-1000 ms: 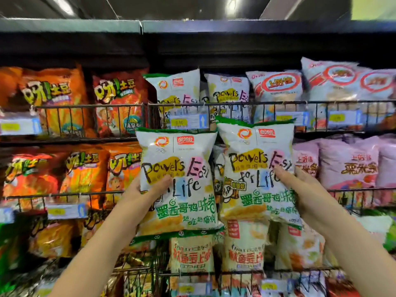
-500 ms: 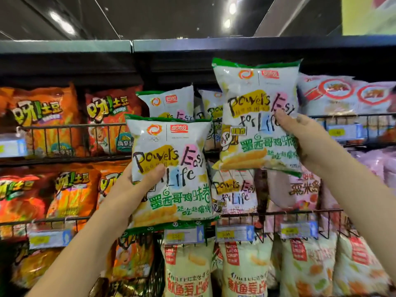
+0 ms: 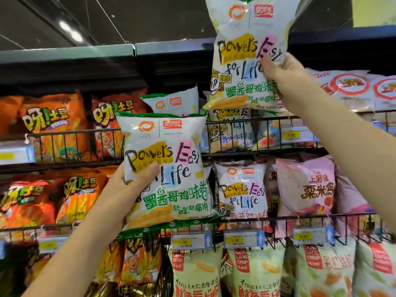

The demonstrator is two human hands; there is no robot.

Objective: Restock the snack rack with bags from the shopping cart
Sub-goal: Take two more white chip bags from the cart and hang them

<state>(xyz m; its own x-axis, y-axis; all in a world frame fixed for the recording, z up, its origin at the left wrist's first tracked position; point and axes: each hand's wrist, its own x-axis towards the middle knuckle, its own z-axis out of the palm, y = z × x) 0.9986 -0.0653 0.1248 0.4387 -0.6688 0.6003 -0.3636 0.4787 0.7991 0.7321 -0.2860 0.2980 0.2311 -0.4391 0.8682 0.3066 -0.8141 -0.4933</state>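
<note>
Gripping the lower snack bag (image 3: 167, 168), the left hand (image 3: 128, 187) stood before the wire rack (image 3: 276, 118), while the right hand (image 3: 287, 82) clutched the upper snack bag (image 3: 246, 61) above its top tier, under a dark ceiling (image 3: 150, 18).

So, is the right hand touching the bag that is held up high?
Touching. The head view shows the right hand holding the raised bag: its thumb lies across the bag's front, near the right edge, with no gap visible.

Two held white snack bags (image 3: 165, 133) (image 3: 242, 24), two hands (image 3: 126, 189) (image 3: 287, 82)
</note>
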